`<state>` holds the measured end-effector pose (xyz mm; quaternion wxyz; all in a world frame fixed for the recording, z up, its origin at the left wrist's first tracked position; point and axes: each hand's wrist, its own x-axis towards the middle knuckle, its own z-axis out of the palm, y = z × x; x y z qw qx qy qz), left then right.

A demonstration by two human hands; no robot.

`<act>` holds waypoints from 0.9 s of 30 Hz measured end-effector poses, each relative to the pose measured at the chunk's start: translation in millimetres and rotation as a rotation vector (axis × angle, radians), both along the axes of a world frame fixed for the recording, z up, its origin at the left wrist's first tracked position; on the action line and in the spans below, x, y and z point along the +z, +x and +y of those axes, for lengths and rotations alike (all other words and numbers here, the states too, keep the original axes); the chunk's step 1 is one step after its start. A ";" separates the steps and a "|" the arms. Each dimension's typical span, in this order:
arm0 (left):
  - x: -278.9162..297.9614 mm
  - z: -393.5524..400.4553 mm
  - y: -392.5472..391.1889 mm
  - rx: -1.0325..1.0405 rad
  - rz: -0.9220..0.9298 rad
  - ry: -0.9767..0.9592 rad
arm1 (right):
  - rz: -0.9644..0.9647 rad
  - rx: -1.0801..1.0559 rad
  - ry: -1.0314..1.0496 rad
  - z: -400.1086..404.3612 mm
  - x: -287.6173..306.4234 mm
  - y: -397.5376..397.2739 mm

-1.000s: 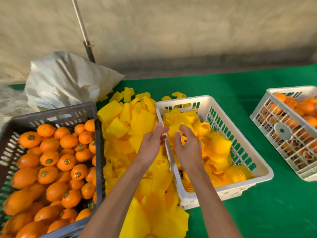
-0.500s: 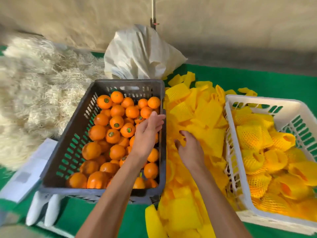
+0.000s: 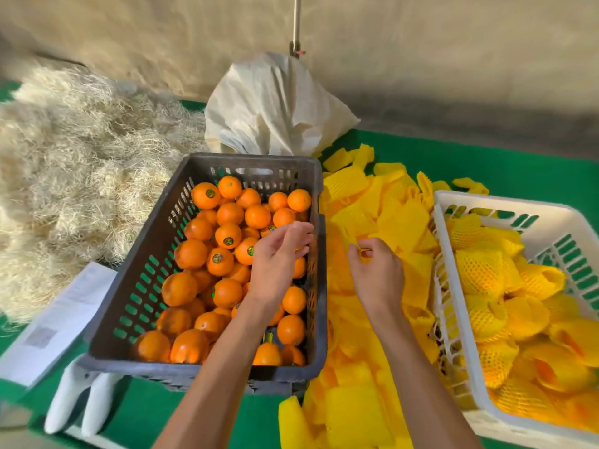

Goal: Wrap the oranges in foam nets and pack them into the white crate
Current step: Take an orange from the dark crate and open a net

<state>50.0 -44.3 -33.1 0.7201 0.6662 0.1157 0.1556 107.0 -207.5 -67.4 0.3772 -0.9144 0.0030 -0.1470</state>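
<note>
the right hand (image 3: 377,275) pinches a yellow foam net (image 3: 402,228) from the pile beneath it; the left hand (image 3: 275,260), loosely open and holding nothing, hovers over loose round oranges (image 3: 227,236) in one dark grey plastic crate (image 3: 136,286); one white plastic crate (image 3: 453,286) sits right of the right hand.

There is one view only, from a wide-angle camera on the person's head, so nothing is shared with a second view. It looks forward and steeply down along both forearms, close over the bench (image 3: 518,163). The left grip (image 3: 275,264) and right grip (image 3: 377,275) sit near the middle of the frame. Left of the grips the view takes in the dark crate (image 3: 136,286); right of them the white crate (image 3: 551,218) is cut by the frame edge. Beyond the grips it reaches a pale wall (image 3: 421,59). Straight lines bow toward the frame edges.
</note>
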 end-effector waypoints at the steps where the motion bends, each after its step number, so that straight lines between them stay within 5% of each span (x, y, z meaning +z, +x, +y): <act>1: 4.3 -1.9 0.2 -0.008 0.005 -0.009 | -0.061 0.008 0.044 1.1 12.0 -3.1; 6: 29.7 -8.1 -1.6 -0.054 0.053 -0.053 | -0.268 0.247 0.225 22.5 59.5 -22.1; 15: 38.7 41.8 -34.3 0.077 0.032 -0.041 | -0.071 0.474 0.473 80.3 62.8 -48.2; 21: 29.5 89.0 -57.1 0.140 0.129 0.023 | 0.090 0.484 0.260 113.7 43.7 -42.4; 24: 18.4 120.7 -63.2 0.028 0.380 0.305 | 0.054 0.498 0.089 131.7 33.6 -43.8; 27: 6.5 143.1 -65.6 -0.333 0.758 0.799 | 0.020 0.508 -0.022 147.0 25.1 -44.0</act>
